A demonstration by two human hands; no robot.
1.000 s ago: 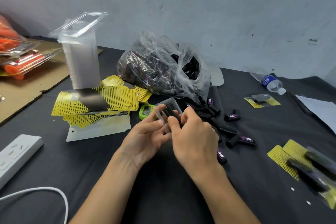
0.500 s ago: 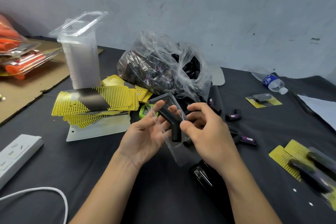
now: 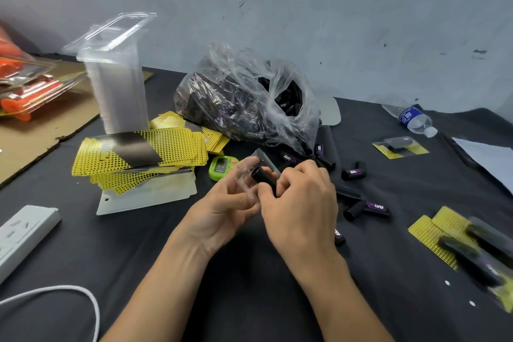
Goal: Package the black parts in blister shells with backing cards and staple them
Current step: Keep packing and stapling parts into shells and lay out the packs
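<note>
Near the middle of the dark counter, the left hand lies palm up with its fingers curled round a clear blister shell, holding it just above the surface. The right hand meets it from three o'clock, and its bent fingers pinch a black part that lies against the shell with its round end pointing toward ten o'clock. At twelve o'clock from the hands sits a crumpled plastic bag full of more dark pieces. At ten o'clock a fanned pile of yellow dotted backing cards rests on a pale sheet, with a tall stack of shells standing behind it. A green timer lies just beside the left fingertips, at eleven o'clock. Loose black parts with purple labels are scattered from one to three o'clock. Finished packs lie at four o'clock near the edge of the view, and a single pack lies at two o'clock. A water bottle lies on its side beyond that pack. At nine o'clock are a white power strip and a white cable. Far off at ten o'clock, orange packs rest on cardboard.
</note>
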